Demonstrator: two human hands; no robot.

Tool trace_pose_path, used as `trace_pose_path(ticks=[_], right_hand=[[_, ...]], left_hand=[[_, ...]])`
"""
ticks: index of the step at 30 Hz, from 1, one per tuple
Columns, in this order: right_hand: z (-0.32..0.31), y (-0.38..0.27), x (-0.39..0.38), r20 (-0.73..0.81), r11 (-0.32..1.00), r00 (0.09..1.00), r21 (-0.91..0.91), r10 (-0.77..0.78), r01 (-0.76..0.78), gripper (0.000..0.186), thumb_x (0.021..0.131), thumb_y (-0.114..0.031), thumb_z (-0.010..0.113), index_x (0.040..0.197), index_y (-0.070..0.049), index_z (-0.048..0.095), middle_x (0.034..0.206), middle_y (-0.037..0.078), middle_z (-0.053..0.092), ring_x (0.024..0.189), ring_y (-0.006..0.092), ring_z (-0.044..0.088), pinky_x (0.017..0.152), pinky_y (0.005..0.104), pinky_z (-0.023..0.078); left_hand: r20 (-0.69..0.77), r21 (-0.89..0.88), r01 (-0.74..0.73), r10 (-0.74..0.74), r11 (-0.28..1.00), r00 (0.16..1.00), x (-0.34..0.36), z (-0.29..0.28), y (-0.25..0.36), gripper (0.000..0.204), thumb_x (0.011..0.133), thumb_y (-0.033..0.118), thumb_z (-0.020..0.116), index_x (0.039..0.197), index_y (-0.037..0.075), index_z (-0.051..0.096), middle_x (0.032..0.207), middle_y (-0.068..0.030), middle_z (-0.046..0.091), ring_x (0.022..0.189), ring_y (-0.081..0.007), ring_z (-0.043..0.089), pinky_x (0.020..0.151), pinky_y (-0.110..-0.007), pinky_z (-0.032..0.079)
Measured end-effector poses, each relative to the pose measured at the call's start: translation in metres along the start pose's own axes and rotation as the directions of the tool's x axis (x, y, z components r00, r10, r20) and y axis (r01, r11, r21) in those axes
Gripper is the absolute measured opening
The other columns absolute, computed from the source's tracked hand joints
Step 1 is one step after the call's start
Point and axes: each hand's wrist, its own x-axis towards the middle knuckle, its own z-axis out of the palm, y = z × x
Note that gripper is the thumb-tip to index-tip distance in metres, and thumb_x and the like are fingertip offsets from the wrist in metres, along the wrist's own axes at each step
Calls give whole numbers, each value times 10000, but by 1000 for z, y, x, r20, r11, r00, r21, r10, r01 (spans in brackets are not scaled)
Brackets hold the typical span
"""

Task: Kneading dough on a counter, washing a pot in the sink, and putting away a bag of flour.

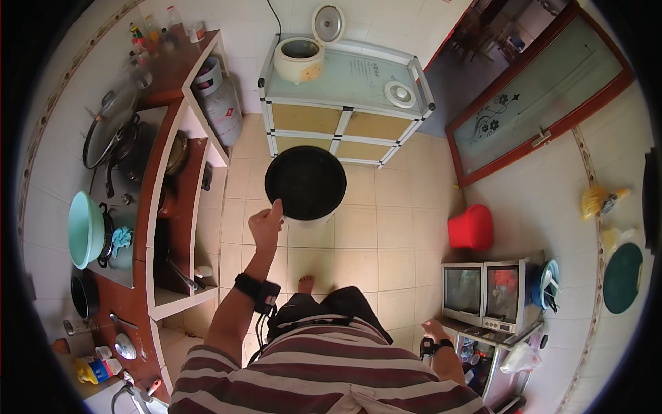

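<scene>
My left hand (265, 224) grips the near rim of a round rice cooker inner pot (305, 183), thumb over the edge. The pot is black inside with a pale outer wall, and it hangs in front of me over the floor. Beyond it, at the left end of a glass-topped cabinet (345, 72), stands a white rice cooker (300, 69) with its lid (328, 24) raised. Down at my right side hangs my right hand (434, 330), its fingers loosely apart with nothing seen in them, near a two-door countertop appliance (483, 297).
On the left runs a red-brown counter (117, 276) with a wok (114, 131), a mint-green basin (86, 231) and shelves below. A gas cylinder (219, 107) stands in the far left corner. A red bucket (472, 228) sits at the right wall, below an open glass door (538, 103).
</scene>
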Motion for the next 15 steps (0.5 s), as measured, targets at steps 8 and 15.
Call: trace_pose_path(ticks=[8, 15], right_hand=[[57, 115, 18, 277, 695, 961, 695, -23, -184, 193, 810, -182, 648, 868, 1, 658, 738, 66, 641, 725, 171, 620, 665, 303, 484], [-34, 20, 142, 280, 604, 954, 744, 105, -285, 221, 886, -183, 563, 953, 19, 622, 780, 84, 616, 674, 213, 591, 576, 344, 484]], left_hand=[[-28, -42, -50, 49, 998, 998, 131, 177, 8, 592, 825, 388, 725, 454, -4, 485, 419, -12, 437, 413, -90, 445, 437, -263, 351], [-130, 132, -158, 175, 979, 976, 227, 301, 11, 589, 796, 436, 722, 473, -26, 551, 413, -52, 489, 398, -126, 457, 447, -305, 369]])
